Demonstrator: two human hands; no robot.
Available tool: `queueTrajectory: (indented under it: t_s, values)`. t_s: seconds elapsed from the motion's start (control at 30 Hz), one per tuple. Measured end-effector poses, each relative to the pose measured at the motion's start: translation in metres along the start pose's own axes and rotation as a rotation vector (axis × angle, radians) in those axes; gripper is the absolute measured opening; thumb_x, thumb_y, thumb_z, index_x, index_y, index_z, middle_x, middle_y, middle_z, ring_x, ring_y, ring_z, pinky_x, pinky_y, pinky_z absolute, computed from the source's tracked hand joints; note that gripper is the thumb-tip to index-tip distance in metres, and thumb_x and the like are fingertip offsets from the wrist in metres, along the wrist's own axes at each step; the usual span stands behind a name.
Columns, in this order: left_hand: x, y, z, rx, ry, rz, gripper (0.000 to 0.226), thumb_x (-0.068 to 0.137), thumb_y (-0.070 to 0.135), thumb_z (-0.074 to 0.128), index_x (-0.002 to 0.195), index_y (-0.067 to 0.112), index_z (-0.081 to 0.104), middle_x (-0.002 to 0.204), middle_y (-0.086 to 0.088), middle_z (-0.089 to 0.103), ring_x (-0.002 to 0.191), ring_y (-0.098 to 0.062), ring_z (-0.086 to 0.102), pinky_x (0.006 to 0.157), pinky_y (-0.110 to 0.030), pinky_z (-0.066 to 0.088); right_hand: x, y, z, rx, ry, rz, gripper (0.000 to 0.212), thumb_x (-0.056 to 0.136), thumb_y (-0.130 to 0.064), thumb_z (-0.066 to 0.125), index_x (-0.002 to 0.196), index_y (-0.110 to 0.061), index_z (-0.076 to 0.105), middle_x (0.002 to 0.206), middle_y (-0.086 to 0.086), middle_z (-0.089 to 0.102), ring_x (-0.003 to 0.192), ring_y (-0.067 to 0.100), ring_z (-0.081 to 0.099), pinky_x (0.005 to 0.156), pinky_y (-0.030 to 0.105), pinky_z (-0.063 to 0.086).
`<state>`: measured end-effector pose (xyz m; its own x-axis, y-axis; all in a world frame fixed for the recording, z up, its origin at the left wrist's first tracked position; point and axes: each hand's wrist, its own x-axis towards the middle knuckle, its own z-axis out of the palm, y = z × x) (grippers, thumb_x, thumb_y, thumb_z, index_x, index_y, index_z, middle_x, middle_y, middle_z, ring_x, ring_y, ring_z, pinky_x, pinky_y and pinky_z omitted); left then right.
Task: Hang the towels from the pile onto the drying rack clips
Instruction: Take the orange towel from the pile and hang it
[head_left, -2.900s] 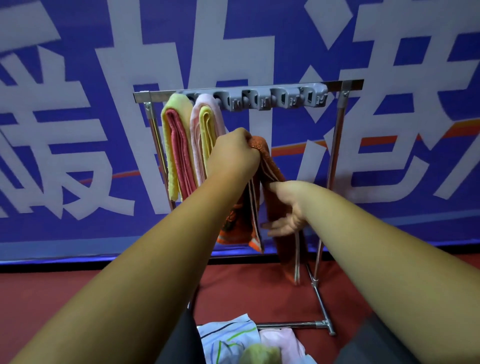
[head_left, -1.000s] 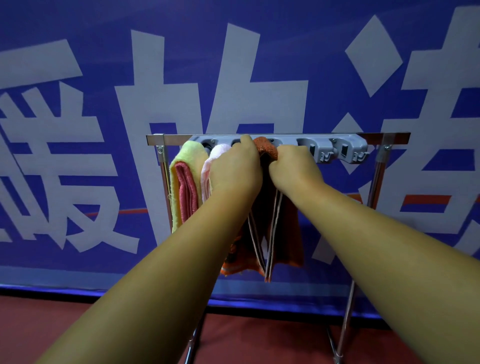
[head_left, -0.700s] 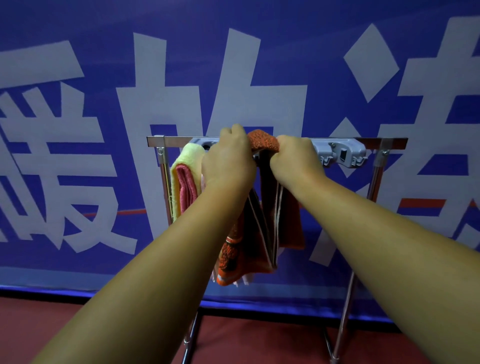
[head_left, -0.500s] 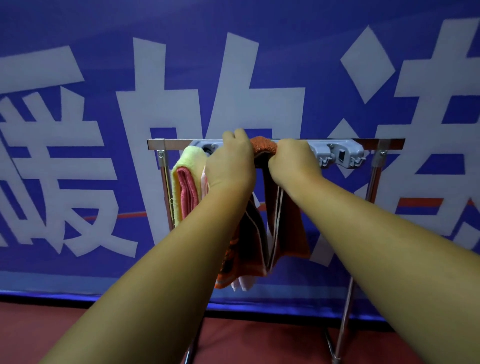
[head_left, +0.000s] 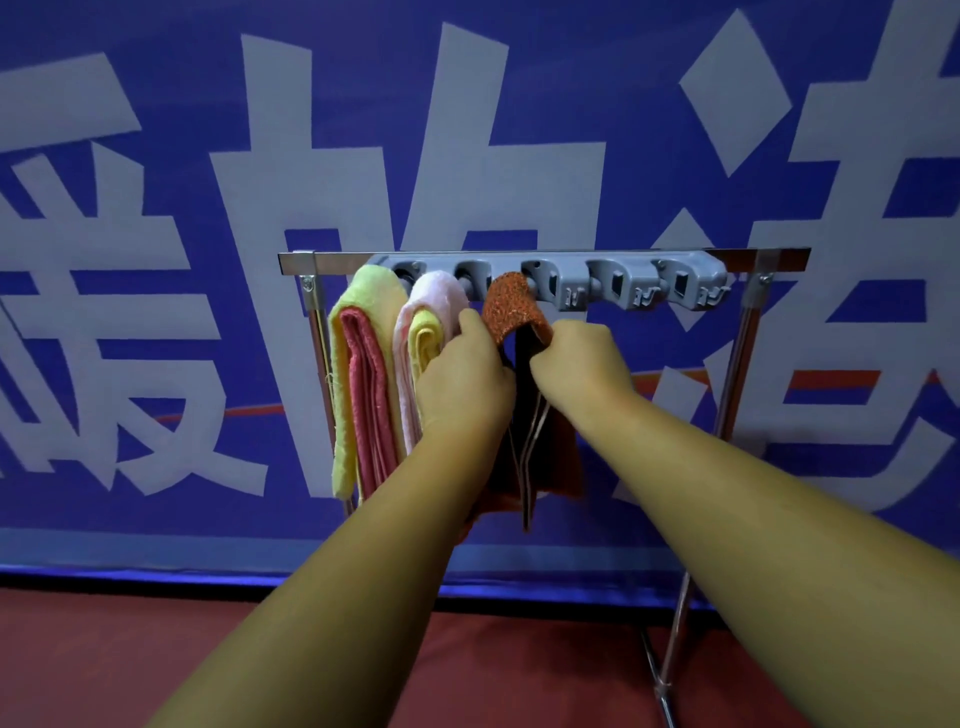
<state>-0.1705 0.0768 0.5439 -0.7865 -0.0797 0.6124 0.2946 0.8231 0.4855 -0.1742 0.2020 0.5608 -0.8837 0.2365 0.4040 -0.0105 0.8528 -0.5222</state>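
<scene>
At twelve o'clock, left hand (head_left: 462, 379) and right hand (head_left: 579, 364) pinch a folded orange terry towel (head_left: 511, 306) seated in the grey plastic clip rail (head_left: 597, 283); letting go seems next.

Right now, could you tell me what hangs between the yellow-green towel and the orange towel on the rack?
A pale pink towel folded around a yellow towel hangs there, seen in the head view.

The yellow-green towel (head_left: 363, 291) folds around pink, the pale pink towel (head_left: 434, 291) around yellow. The orange towel (head_left: 511, 306) is speckled, with white stripes. Grey clips (head_left: 561, 283), silver rack (head_left: 769, 258), blue banner (head_left: 363, 78) with white characters, red floor (head_left: 104, 649).
</scene>
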Motion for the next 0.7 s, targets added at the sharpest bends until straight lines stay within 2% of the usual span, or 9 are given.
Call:
queueTrajectory:
  t_s: [0.07,0.17,0.3,0.4,0.5,0.57,0.6,0.67,0.7]
  values:
    - [-0.011,-0.008,0.01,-0.067,-0.042,-0.071,0.026,0.09,0.016,0.059,0.112,0.016,0.044,0.09,-0.008,0.065,0.081,-0.038,0.065,0.066,-0.042,0.05,-0.006,0.009,0.011,0.027,-0.025,0.007,0.008,0.09,-0.013,0.058,0.084,-0.011,0.064,0.082,0.011,0.064,0.067,0.03,0.06,0.051,0.03,0.042]
    - [-0.023,-0.021,0.027,-0.141,-0.09,-0.189,0.032,0.082,0.02,0.059,0.114,0.021,0.053,0.09,-0.004,0.068,0.081,-0.036,0.066,0.075,-0.046,0.059,-0.016,0.024,0.029,0.055,-0.108,0.036,0.005,0.091,-0.025,0.065,0.09,-0.02,0.065,0.082,0.004,0.065,0.071,0.028,0.064,0.056,0.031,0.05]
    - [-0.037,-0.035,0.051,-0.242,-0.17,-0.281,0.015,0.083,0.017,0.062,0.098,0.013,0.064,0.084,-0.005,0.069,0.077,-0.031,0.069,0.07,-0.045,0.063,-0.029,0.049,0.057,0.048,-0.222,0.07,0.01,0.094,-0.026,0.065,0.088,-0.025,0.058,0.084,0.002,0.064,0.074,0.025,0.063,0.063,0.034,0.055]
    - [-0.044,-0.044,0.066,-0.309,-0.255,-0.379,0.022,0.086,0.007,0.059,0.103,0.01,0.072,0.086,-0.007,0.072,0.076,-0.031,0.072,0.068,-0.045,0.065,-0.035,0.067,0.074,0.118,-0.289,0.07,0.012,0.095,-0.021,0.066,0.095,-0.03,0.057,0.084,0.0,0.066,0.073,0.019,0.065,0.061,0.031,0.055]
    - [-0.048,-0.052,0.074,-0.338,-0.318,-0.406,0.031,0.088,0.0,0.057,0.114,0.008,0.07,0.087,-0.009,0.072,0.07,-0.03,0.071,0.05,-0.031,0.057,-0.04,0.079,0.084,0.216,-0.364,0.07,0.018,0.095,-0.018,0.066,0.099,-0.033,0.056,0.081,-0.004,0.065,0.069,0.014,0.064,0.055,0.026,0.045]
    - [-0.049,-0.057,0.08,-0.347,-0.341,-0.382,0.042,0.087,-0.003,0.055,0.125,0.01,0.067,0.094,-0.007,0.072,0.076,-0.028,0.068,0.048,-0.02,0.048,-0.041,0.085,0.088,0.291,-0.416,0.06,0.026,0.094,-0.02,0.069,0.113,-0.035,0.059,0.088,-0.006,0.07,0.077,0.012,0.067,0.06,0.025,0.048]
    - [-0.05,-0.059,0.082,-0.354,-0.346,-0.391,0.047,0.086,-0.003,0.055,0.128,0.011,0.067,0.096,-0.008,0.072,0.079,-0.028,0.068,0.051,-0.018,0.048,-0.042,0.087,0.091,0.321,-0.435,0.051,0.036,0.093,-0.021,0.07,0.123,-0.036,0.06,0.093,-0.007,0.072,0.08,0.012,0.069,0.063,0.026,0.052]
    - [-0.05,-0.063,0.084,-0.407,-0.334,-0.454,0.053,0.08,-0.002,0.052,0.13,0.011,0.067,0.092,-0.01,0.071,0.084,-0.037,0.071,0.062,-0.026,0.059,-0.043,0.091,0.095,0.338,-0.46,0.06,0.046,0.092,-0.021,0.069,0.133,-0.039,0.056,0.098,-0.005,0.074,0.079,0.015,0.072,0.064,0.032,0.059]
    - [-0.049,-0.068,0.086,-0.436,-0.332,-0.489,0.054,0.075,0.001,0.051,0.126,0.01,0.068,0.088,-0.011,0.071,0.085,-0.04,0.072,0.068,-0.038,0.065,-0.044,0.091,0.097,0.327,-0.458,0.075,0.044,0.093,-0.021,0.067,0.131,-0.039,0.055,0.098,-0.001,0.074,0.077,0.02,0.073,0.062,0.036,0.062]
